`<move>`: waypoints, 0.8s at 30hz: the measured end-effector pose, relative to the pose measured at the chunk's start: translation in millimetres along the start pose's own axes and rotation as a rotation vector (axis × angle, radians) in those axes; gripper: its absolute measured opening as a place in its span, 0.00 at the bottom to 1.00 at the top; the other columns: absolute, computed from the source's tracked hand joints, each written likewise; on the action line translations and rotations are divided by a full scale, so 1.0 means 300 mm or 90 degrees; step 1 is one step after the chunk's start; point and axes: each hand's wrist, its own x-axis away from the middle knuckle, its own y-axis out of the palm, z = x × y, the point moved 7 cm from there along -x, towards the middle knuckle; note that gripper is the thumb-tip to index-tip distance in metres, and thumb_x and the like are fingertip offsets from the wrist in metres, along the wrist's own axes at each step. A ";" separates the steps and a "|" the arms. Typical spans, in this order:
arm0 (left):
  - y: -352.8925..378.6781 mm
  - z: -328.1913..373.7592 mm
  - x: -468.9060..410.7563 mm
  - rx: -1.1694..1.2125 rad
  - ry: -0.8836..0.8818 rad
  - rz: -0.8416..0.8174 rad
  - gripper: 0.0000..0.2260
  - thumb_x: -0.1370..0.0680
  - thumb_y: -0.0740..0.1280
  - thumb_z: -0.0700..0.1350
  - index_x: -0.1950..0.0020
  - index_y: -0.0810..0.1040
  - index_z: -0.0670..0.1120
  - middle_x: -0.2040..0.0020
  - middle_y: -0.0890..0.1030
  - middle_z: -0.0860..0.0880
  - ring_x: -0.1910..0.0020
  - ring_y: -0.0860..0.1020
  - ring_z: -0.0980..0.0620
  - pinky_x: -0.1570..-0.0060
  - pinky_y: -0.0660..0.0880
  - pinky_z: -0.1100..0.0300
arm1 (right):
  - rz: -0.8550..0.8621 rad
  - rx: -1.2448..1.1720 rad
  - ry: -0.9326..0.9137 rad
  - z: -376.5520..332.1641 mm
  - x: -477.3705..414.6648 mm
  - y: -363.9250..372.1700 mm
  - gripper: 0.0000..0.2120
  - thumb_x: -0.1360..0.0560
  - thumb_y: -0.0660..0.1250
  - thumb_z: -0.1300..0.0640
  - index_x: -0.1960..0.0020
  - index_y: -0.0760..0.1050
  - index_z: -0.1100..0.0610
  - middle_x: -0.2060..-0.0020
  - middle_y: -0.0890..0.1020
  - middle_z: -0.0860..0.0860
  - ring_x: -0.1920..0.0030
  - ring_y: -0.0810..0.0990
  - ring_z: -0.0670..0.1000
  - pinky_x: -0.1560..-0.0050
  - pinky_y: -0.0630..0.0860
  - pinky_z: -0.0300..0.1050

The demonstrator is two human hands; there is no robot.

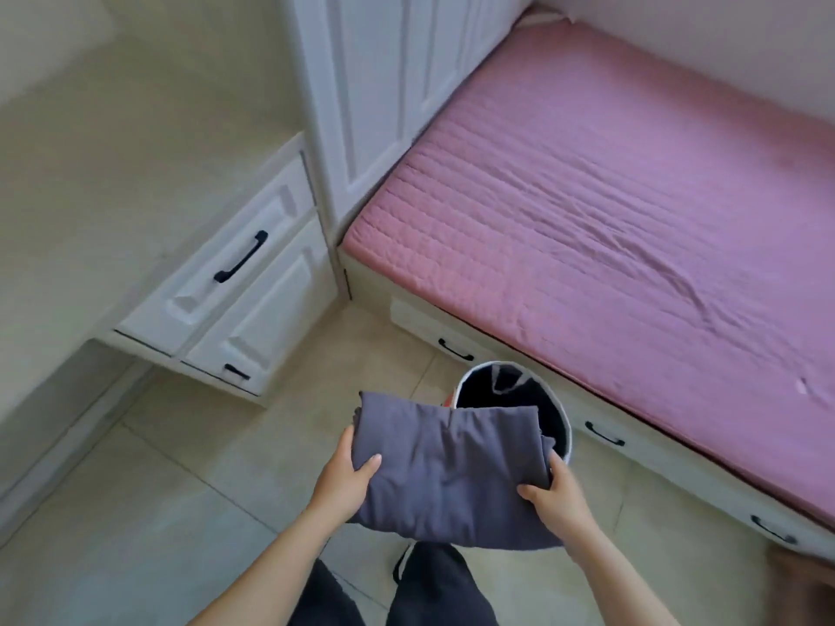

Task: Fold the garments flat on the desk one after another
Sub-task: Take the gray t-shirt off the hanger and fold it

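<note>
Open tiled floor (189, 490) lies to my left; the basket (513, 399) and bed (632, 246) crowd my right, drawers (235, 282) ahead.

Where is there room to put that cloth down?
The desk top above the drawers lies bare; so does the pink mattress. Crowded: by the basket, where left hand and right hand hold the folded garment.

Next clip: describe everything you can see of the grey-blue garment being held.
The garment is slate grey-blue, soft-looking cloth, folded into a thick rough rectangle, layers showing at both ends, shallow creases on top. It is held roughly level in the air over the tiled floor. The left hand grips its left edge, the right hand its near right corner, thumbs on top. Its far edge covers part of the round basket behind.
</note>
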 end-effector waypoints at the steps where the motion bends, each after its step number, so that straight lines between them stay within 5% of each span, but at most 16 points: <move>1: 0.078 0.039 -0.040 -0.023 0.002 -0.019 0.28 0.22 0.65 0.51 0.24 0.58 0.55 0.34 0.74 0.53 0.38 0.75 0.48 0.39 0.74 0.49 | 0.019 -0.020 0.020 0.051 -0.036 -0.054 0.24 0.29 0.65 0.71 0.39 0.69 0.49 0.51 0.79 0.47 0.49 0.77 0.52 0.56 0.72 0.44; 11: 0.664 0.224 -0.512 -0.207 0.031 -0.002 0.25 0.19 0.60 0.52 0.23 0.55 0.56 0.30 0.71 0.53 0.36 0.74 0.44 0.44 0.73 0.55 | 0.196 -0.181 0.150 0.466 -0.504 -0.235 0.18 0.27 0.63 0.71 0.43 0.71 0.53 0.54 0.80 0.47 0.52 0.79 0.48 0.59 0.73 0.42; 15: 0.856 0.216 -0.745 -0.250 0.050 0.007 0.25 0.18 0.58 0.51 0.22 0.54 0.54 0.28 0.70 0.49 0.34 0.71 0.44 0.45 0.69 0.57 | 0.269 -0.211 0.175 0.624 -0.748 -0.181 0.17 0.25 0.64 0.66 0.39 0.71 0.54 0.48 0.80 0.49 0.47 0.79 0.54 0.49 0.77 0.51; 19: 1.059 0.094 -0.990 -0.297 0.053 0.031 0.23 0.17 0.56 0.49 0.23 0.55 0.52 0.30 0.72 0.50 0.36 0.74 0.45 0.49 0.68 0.59 | 0.300 -0.252 0.183 0.840 -1.008 -0.079 0.22 0.22 0.61 0.65 0.31 0.67 0.49 0.44 0.78 0.45 0.44 0.76 0.49 0.45 0.73 0.46; 24: 1.181 -0.136 -1.228 -0.368 0.034 0.056 0.22 0.18 0.55 0.41 0.24 0.58 0.49 0.36 0.76 0.44 0.40 0.75 0.40 0.43 0.72 0.49 | 0.313 -0.291 0.286 1.141 -1.213 0.092 0.23 0.23 0.61 0.64 0.29 0.66 0.54 0.35 0.76 0.52 0.35 0.74 0.54 0.33 0.70 0.55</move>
